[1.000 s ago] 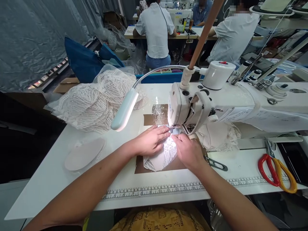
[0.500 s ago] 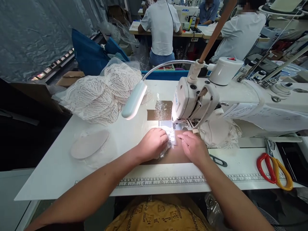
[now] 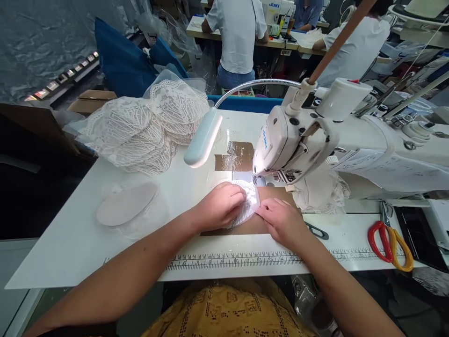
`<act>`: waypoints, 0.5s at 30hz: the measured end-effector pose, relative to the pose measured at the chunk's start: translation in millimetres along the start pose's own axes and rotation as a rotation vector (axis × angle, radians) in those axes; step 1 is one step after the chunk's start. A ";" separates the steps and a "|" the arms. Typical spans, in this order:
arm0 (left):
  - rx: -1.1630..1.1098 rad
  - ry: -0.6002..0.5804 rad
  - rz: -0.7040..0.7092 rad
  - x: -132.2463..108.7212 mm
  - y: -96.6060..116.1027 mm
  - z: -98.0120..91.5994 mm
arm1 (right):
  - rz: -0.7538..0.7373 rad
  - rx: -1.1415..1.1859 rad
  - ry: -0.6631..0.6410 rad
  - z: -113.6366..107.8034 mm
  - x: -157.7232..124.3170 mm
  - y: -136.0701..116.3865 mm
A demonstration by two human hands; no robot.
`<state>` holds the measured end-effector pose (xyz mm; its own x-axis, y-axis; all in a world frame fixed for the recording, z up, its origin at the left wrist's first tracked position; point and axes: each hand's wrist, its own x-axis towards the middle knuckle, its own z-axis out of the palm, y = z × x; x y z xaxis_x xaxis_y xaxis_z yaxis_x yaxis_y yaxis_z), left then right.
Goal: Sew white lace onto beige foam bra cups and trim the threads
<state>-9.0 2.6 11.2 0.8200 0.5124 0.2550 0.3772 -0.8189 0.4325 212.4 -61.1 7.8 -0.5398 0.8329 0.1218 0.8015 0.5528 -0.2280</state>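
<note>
A white lace piece [image 3: 249, 202] with a rounded edge lies brightly lit by the needle area of the white sewing machine [image 3: 271, 140]. My left hand [image 3: 224, 202] rests on its left side, fingers curled down on the lace and their tips partly hidden. At the right edge of the lace, my right hand [image 3: 280, 216] has its thumb and forefinger closed together on the border. Beneath both hands is a brown patch [image 3: 252, 228] on the white table [image 3: 77, 252]. The lower part of the lace is partly covered by my left hand.
A lamp head [image 3: 203, 138] hangs left of the machine. Stacked lace pieces [image 3: 129, 133] and oval fabric pieces [image 3: 128, 206] lie to the left. More lace-edged pieces [image 3: 321, 192] sit under the machine arm. Scissors [image 3: 391, 238] lie right. Co-workers sit beyond.
The lace piece is now spread wider and shows a rounded edge between my hands. My right fingers have come onto its border. The whole view has shifted slightly.
</note>
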 end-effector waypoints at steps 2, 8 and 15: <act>0.081 -0.030 0.054 -0.2 1.3 1.6 | 0.000 -0.035 -0.053 -2.2 -4.3 -2.9; 0.225 -0.049 0.133 -1.0 3.3 4.3 | 0.019 -0.064 0.003 5.9 -14.1 -7.1; 0.311 -0.094 0.135 -2.3 2.5 4.0 | 0.033 -0.071 0.069 11.3 -16.8 -8.9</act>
<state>-8.2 -1.6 8.3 0.9020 0.3801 0.2048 0.3640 -0.9245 0.1130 211.4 -80.3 -3.2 -0.4958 0.8492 0.1820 0.8361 0.5234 -0.1644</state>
